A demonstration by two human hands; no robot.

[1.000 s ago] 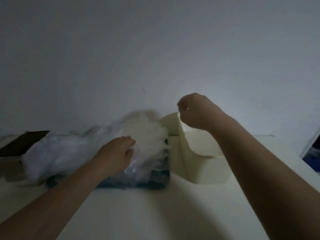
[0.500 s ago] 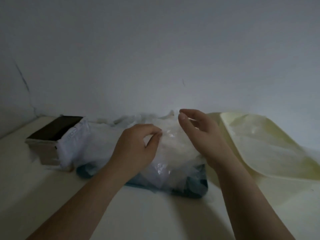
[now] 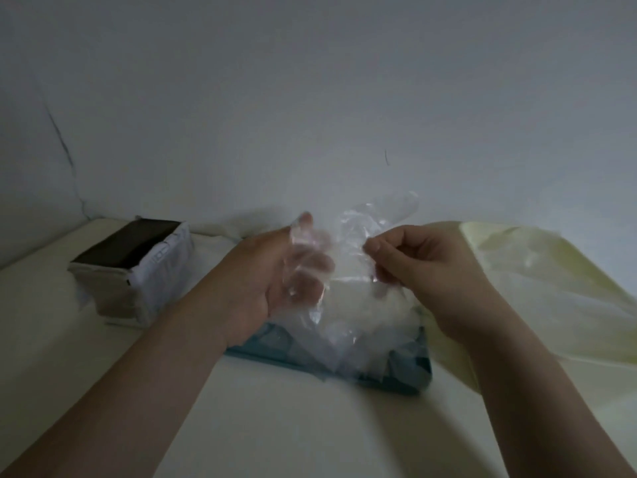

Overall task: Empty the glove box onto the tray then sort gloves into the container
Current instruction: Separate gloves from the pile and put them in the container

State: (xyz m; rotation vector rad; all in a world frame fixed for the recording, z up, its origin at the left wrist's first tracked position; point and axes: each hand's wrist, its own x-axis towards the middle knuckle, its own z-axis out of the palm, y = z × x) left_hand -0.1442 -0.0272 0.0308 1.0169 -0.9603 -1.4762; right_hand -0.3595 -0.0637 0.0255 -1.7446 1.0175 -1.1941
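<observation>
**One clear glove held up above the pile**

The white table [image 3: 275, 426] lies under everything. The big pale yellow container [image 3: 551, 305] sits just to the right of the pinch, beside the right hand. Right below the pinch is the blue-green tray [image 3: 396, 379], with a pile of gloves [image 3: 372, 312] heaped on it. The glove box [image 3: 131, 270], dark on top, stands well off to the left of the pinch. The right hand [image 3: 437, 267] pinches one clear glove [image 3: 375, 215] between thumb and finger, up above the pile. The left hand [image 3: 262, 281] is just left of the pinch, and the glove hangs over its bent fingers. They are blurry, so I cannot tell if that hand grips it.
</observation>
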